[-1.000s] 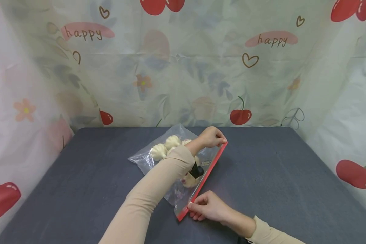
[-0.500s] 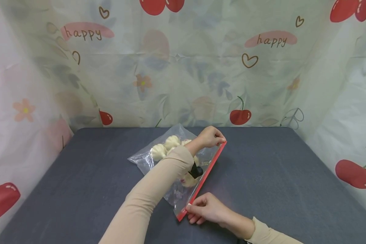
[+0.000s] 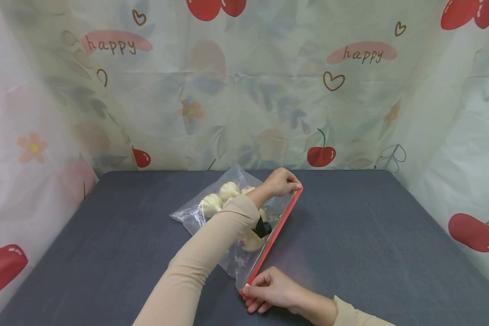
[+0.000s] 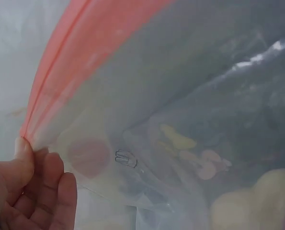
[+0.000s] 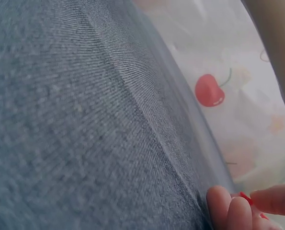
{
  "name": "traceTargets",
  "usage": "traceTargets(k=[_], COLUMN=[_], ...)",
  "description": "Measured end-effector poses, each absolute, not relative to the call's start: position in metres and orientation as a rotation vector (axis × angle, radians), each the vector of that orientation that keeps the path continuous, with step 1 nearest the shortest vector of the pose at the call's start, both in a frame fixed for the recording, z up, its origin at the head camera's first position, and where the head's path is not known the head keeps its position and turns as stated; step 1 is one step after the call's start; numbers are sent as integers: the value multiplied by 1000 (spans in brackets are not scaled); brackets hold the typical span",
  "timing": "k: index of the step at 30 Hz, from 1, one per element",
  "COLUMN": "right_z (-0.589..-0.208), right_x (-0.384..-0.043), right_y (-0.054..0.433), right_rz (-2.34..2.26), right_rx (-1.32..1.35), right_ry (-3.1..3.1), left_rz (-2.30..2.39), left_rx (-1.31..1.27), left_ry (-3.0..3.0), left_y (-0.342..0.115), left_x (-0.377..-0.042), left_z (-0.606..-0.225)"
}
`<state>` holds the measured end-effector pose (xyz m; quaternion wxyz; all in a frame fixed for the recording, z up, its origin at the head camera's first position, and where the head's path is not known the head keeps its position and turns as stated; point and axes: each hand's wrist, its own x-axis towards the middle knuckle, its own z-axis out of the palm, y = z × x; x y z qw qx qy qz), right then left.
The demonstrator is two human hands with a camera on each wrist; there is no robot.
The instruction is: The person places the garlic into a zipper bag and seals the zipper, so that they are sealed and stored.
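Note:
A clear zip bag (image 3: 187, 212) lies slanted on the table, its red zip strip (image 3: 272, 240) along the right side. Through the plastic show several pale garlic bulbs (image 3: 211, 205), some hidden behind the left forearm. My left hand (image 3: 280, 183) pinches the strip's far end between thumb and forefinger; in the left wrist view the red band (image 4: 85, 57) runs up from those fingers. At the near end my right hand (image 3: 275, 290) pinches a small white slider (image 3: 246, 285) on the strip. The right wrist view catches only fingertips (image 5: 239, 211) and a bit of red.
The dark grey table (image 3: 371, 244) extends on both sides of the bag. A printed curtain (image 3: 236, 90) with cherries hangs around its back and sides. The left sleeve (image 3: 199, 253) crosses over the bag, and a black wrist mount (image 3: 262, 227) sits under that arm.
My right hand has moved down and slightly left along the red strip to its near corner, with the white slider in its pinch. My left hand has stayed at the far end.

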<state>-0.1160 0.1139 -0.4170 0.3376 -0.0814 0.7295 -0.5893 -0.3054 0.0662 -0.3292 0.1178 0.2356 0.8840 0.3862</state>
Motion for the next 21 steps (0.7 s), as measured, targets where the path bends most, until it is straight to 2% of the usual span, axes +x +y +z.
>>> traceTargets(k=[12,17,21], right_z=[-418,-415,-411], right_x=[-121,-126,-132], right_y=[125,133,141], right_rz=[-1472,-1472,-1492], right_rx=[-279,-228,-180], right_ry=[1888,1918,1969], left_rz=[1175,1176,1173], left_rx=[736,785,701], left_ry=[2460,2404,2425], left_y=[58,40,14], left_x=[-304,-309,-318], left_z=[-325,-324,-320])
